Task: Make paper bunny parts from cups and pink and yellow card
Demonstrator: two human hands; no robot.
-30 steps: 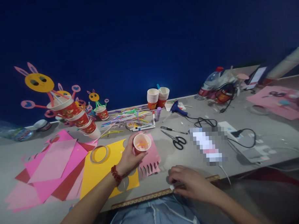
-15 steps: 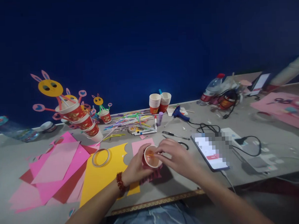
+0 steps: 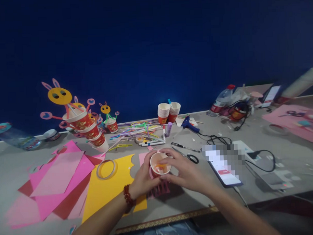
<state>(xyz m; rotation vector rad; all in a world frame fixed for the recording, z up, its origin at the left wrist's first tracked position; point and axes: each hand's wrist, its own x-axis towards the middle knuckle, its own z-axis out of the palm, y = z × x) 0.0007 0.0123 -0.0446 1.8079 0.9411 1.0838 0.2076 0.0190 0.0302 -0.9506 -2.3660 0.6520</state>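
My left hand is wrapped round the left side of a paper cup, its white rim facing up towards me. My right hand grips the cup's right side, with the thumb low on the near wall and a finger reaching over the opening. Inside lies something orange and pale, too blurred to name. Beneath the cup is a pink paper piece with strips cut along its edge. A yellow sheet with a scalloped edge lies by my left wrist. Scissors with black handles rest beyond my right hand.
Pink and red sheets and a tape roll lie left. Behind them stands a stacked-cup figure. Coloured straws, two cup stacks and a blue glue gun are further back. A phone lies right.
My right hand has gone from pinching inside the cup to spreading round its right side, thumb on the near wall. My left hand keeps its hold. The view has tilted slightly.
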